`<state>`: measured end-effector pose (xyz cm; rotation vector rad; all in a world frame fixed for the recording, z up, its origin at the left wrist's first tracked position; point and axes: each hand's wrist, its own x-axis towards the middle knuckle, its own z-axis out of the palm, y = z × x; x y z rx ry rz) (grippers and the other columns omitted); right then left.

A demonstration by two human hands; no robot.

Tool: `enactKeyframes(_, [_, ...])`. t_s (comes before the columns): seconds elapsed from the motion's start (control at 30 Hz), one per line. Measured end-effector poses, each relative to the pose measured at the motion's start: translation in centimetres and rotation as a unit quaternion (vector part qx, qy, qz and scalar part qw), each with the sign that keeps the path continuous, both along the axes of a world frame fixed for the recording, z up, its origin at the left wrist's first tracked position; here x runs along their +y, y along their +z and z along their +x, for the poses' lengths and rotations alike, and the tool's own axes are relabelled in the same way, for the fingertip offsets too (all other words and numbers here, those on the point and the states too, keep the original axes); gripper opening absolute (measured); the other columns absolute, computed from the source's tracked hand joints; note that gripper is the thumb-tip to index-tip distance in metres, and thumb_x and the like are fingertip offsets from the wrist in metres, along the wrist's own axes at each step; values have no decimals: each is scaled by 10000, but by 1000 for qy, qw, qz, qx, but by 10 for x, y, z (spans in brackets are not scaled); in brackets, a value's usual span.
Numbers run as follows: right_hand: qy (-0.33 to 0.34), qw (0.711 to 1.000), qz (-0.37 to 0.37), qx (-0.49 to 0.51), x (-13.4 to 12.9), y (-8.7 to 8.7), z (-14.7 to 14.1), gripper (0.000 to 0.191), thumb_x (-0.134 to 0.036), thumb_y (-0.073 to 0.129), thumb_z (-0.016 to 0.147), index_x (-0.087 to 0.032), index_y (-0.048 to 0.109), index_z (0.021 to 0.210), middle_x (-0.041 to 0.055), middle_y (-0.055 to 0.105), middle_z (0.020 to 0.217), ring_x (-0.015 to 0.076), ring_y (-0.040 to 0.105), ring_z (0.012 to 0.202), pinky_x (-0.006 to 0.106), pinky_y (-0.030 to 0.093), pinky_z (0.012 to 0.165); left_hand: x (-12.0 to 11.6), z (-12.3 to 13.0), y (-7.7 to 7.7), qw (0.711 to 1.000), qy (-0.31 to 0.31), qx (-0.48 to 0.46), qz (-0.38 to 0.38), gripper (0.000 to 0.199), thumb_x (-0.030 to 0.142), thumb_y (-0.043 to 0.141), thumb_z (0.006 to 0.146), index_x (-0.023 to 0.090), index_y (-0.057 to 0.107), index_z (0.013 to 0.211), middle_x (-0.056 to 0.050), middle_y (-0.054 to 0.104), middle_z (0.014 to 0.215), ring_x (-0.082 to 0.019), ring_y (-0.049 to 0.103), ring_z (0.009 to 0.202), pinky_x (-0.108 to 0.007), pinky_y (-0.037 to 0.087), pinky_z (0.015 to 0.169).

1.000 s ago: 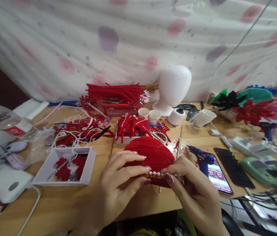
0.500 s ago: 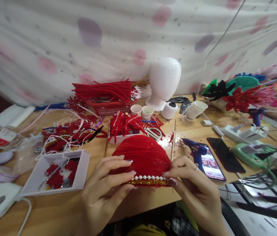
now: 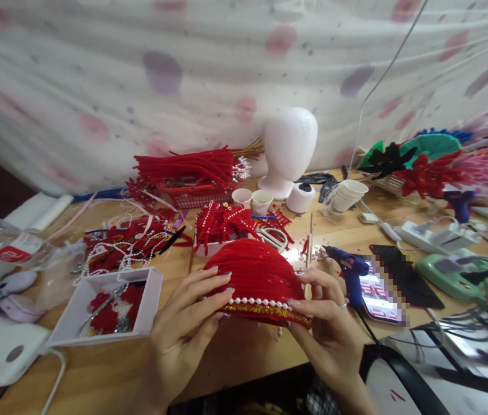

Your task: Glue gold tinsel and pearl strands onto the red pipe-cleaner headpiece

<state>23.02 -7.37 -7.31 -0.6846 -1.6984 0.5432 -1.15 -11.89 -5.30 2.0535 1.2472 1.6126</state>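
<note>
A red dome-shaped cap (image 3: 255, 268), covered in fuzzy ridged rows, is held between my two hands above the table's front part. A string of white pearl beads (image 3: 261, 302) and a band of gold tinsel trim (image 3: 265, 312) run along its near edge. My left hand (image 3: 198, 308) grips the cap's left side, fingers on top and thumb at the lower rim. On the right side, my right hand (image 3: 324, 311) has its fingers over the bead end and its thumb under the rim. A few loose beads hang below the rim near that thumb.
A white box (image 3: 64, 317) of red pieces lies left. Behind the cap are fuzzy red strips (image 3: 222, 222), scissors (image 3: 274, 235) and a foam head (image 3: 289, 144). A blue glue gun (image 3: 350, 265), phones and cables lie right. Another person's hand shows at far right.
The cap's near edge has tipped up slightly and slants down to the right. My right thumb has moved from the bead end to beneath the rim. The view has shifted a little.
</note>
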Motion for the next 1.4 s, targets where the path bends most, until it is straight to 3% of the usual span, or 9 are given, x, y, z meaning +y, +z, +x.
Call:
enactKeyframes(0.17, [44,998,29,-24,8,-3,-4,744,39,619,852,-368,548,1470,8,503,1604,252,465,1482,502,463,1178,2,3,0,1000,-10,-16,1,376,106,627,969,338,707,1255,27,718,1321,-160,612,1294,-334,493,1123])
enactKeyframes(0.3, [52,996,60,-31,9,0,-6,694,67,579,844,-362,647,1386,-7,617,1513,279,546,1432,577,485,1162,2,2,0,1000,-10,-18,-2,344,132,638,971,346,721,1227,16,734,1298,-176,619,1285,-362,522,1097])
enactKeyframes(0.43, [50,996,67,6,9,-1,-9,641,59,580,860,-357,688,1336,-3,712,1393,275,613,1369,584,514,1141,2,0,-4,1000,6,-24,-3,385,155,653,966,347,698,1297,11,750,1301,-171,654,1275,-354,531,1114])
enactKeyframes(0.63, [-29,999,27,34,14,-7,-17,592,43,565,910,-368,711,1310,-5,737,1353,270,658,1317,547,552,1108,6,5,-17,993,87,-82,-4,391,151,649,963,394,723,1260,46,771,1266,-148,717,1200,-273,562,1066])
enactKeyframes(0.83, [-127,991,-23,37,28,3,-21,429,-79,609,942,-352,768,1233,2,804,1212,245,766,1121,454,626,1009,8,16,-30,973,157,-160,-53,319,205,659,966,351,746,1236,8,759,1284,-172,741,1156,-257,585,1017])
enactKeyframes(1.0, [-171,983,-31,54,44,23,-19,322,-169,664,941,-302,788,1207,31,808,1200,265,756,1135,488,599,1039,15,21,-24,958,184,-218,-34,252,268,677,953,291,771,1185,-15,792,1201,-188,776,1069,-257,635,918])
enactKeyframes(1.13, [-207,974,-5,88,58,55,-22,299,-207,698,923,-309,800,1184,22,813,1184,265,764,1100,486,604,1027,28,22,-22,948,217,-228,-57,275,344,680,931,218,782,1153,-66,808,1143,-231,802,971,-299,675,800])
enactKeyframes(1.27, [-193,974,34,114,74,89,-28,302,-170,687,909,-291,807,1158,11,825,1120,228,778,1024,440,635,980,43,25,-21,944,194,-254,-84,296,363,663,925,207,774,1151,-83,806,1149,-249,803,963,-349,678,810])
enactKeyframes(1.4, [-177,974,64,130,89,114,-36,314,-153,686,878,-271,808,1143,4,826,1109,225,775,1047,454,621,1019,57,29,-14,944,128,-281,-116,312,330,636,923,198,742,1185,-86,814,1134,-250,794,1002,-396,656,889])
